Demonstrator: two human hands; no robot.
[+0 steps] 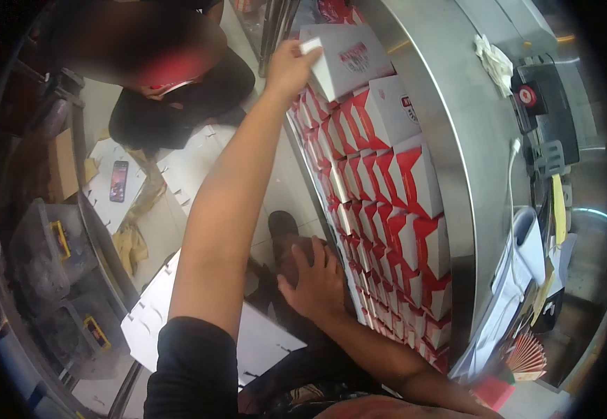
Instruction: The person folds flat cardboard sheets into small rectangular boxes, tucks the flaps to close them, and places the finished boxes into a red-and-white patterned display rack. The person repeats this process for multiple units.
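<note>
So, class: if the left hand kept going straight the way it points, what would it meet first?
Probably the white folded cardboard box that the left hand already grips, atop the stacked red-and-white boxes; depth is unclear.

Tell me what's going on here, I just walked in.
A person is reaching out with the left hand, gripping a folded white and red box at the far end of a long stack of red and white boxes packed under a steel counter. The right hand rests on their own knee, holding nothing. Flat unfolded box blanks lie below the arm. Another person crouches on the floor nearby.
</note>
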